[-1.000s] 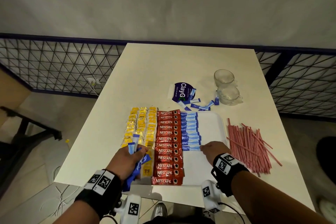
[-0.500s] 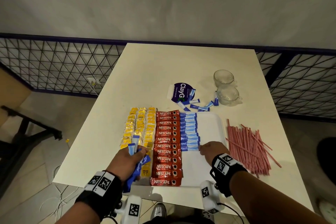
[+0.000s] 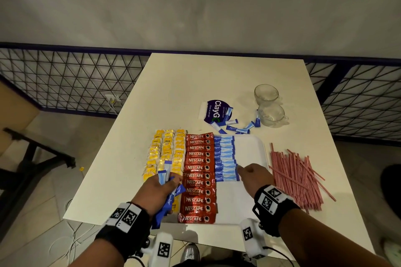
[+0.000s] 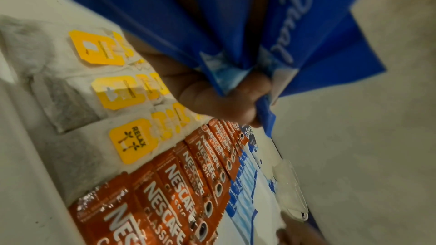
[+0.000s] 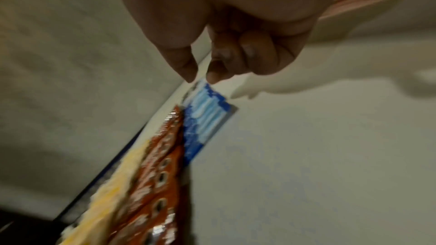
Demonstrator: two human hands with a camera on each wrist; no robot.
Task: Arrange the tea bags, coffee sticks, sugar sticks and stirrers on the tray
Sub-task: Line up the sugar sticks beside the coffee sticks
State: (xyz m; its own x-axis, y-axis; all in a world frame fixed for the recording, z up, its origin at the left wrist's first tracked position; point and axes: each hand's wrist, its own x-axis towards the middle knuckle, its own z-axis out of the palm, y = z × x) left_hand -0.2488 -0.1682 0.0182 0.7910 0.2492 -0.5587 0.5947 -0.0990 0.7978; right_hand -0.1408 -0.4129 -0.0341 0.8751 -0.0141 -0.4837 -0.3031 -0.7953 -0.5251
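White tray (image 3: 249, 147) mid-frame: tea bags (image 3: 165, 154), coffee sticks (image 3: 198, 178), sugar sticks (image 3: 225, 158) in columns. Left grip (image 3: 159, 188) clamped on spare sugar sticks (image 3: 165, 176). Right grip (image 3: 252, 176) curled, empty, at sugar column's lower end.

The red foil coffee sticks (image 3: 198, 176) lying between the two hands each read "NESCAFE CLASSIC". The blue paper sugar sticks (image 4: 290, 25) held in the left hand (image 3: 157, 188) carry the script word "equal". A yellow tea-bag tag (image 4: 132, 140) beside that hand reads "RELAX". Beyond both hands, a round dark-blue sticker (image 3: 217, 111) reads "ClayGo", "Clean as you go".
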